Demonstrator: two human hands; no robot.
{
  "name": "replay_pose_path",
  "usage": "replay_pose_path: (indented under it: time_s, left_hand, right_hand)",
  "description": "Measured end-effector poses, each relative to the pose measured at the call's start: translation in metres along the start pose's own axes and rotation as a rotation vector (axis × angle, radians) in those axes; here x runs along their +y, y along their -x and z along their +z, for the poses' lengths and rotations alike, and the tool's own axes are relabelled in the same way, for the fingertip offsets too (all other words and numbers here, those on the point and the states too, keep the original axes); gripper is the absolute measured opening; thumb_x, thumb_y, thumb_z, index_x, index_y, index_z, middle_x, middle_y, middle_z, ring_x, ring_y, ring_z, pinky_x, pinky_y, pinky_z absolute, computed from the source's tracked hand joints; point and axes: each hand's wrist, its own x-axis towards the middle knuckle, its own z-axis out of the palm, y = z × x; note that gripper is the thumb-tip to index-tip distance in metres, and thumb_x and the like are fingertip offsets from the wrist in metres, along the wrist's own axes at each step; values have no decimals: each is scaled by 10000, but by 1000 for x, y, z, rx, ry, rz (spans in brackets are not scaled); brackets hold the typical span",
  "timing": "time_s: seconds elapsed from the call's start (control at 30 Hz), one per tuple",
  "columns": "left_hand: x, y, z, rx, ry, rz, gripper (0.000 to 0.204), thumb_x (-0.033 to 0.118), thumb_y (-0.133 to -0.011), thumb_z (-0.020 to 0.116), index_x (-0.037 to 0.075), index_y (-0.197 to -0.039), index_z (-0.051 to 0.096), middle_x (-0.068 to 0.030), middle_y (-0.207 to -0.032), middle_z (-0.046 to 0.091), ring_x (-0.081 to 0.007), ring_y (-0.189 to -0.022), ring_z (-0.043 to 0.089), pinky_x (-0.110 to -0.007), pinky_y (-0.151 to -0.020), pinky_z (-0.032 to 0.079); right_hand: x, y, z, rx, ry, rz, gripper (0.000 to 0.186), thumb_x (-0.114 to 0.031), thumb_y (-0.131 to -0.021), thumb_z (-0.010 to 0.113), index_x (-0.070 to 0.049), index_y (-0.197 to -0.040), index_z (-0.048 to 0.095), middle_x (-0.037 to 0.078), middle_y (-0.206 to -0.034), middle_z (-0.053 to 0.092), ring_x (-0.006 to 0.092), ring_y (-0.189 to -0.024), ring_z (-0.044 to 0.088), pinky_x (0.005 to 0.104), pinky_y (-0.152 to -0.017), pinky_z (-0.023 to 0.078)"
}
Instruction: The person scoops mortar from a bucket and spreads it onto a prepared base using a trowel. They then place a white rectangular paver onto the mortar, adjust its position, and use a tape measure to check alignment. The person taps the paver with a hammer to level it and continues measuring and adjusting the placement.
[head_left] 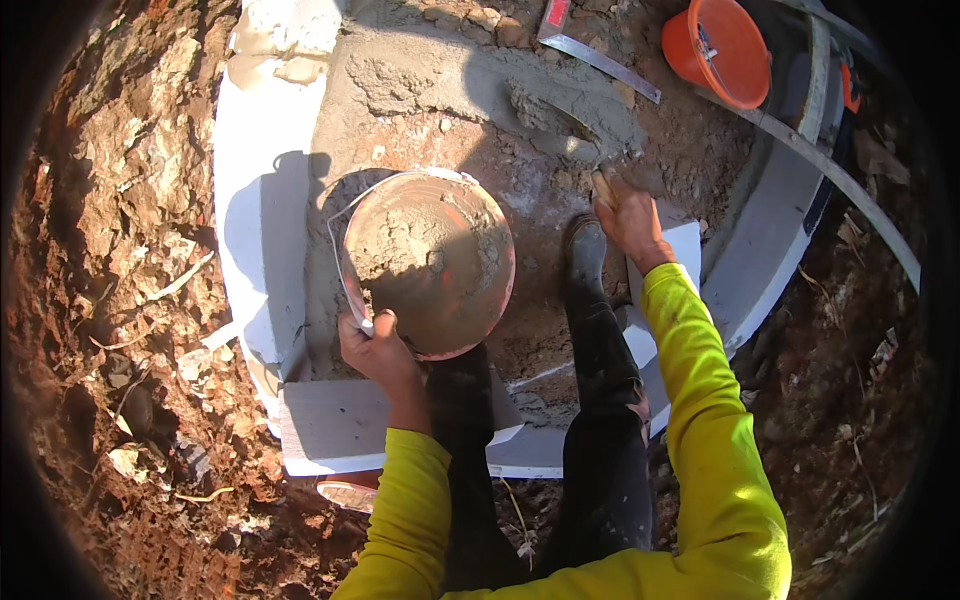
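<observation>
My left hand [380,352] is closed on the near-left rim of a bucket [508,285] with a thin wire handle. Grey mortar [410,240] lies inside the bucket and smears its walls. Farther right, my right hand [632,218] is wrapped round the wooden handle [603,188] of a trowel. The trowel's blade is coated in mortar and hard to tell from the bed of wet mortar [420,75] spread along the far side, where it rests or hovers.
White blocks [255,230] form a low wall around me. At the far right are an orange bucket [690,50], a metal square [605,68] and long curved-looking strips [840,175]. My black boot [585,255] stands on soil inside the wall. Rough earth [130,220] lies outside.
</observation>
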Motion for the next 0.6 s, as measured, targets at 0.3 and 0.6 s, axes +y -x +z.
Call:
replay_pose_path:
  time_s: [0.3, 0.6]
  left_hand:
    - [38, 14, -2, -157, 80, 40, 207, -82, -720, 561, 57, -692, 410, 57, -652, 417, -41, -593, 376, -212, -522, 333]
    - [118, 20, -29, -291, 82, 213, 135, -71, -728, 518, 33, -718, 434, 27, -666, 428, -54, -635, 386, -219, -570, 367]
  right_hand:
    - [-130, 72, -57, -339, 228, -459, 355, -174, -816, 647, -29, -1140, 626, 171, -930, 632, 352, -797, 659, 428, -728, 537]
    - [-204, 99, -95, -474, 321, -521, 514, -155, -744, 638, 33, -1210, 533, 182, -1010, 575, 322, -746, 663, 417, -622, 547]
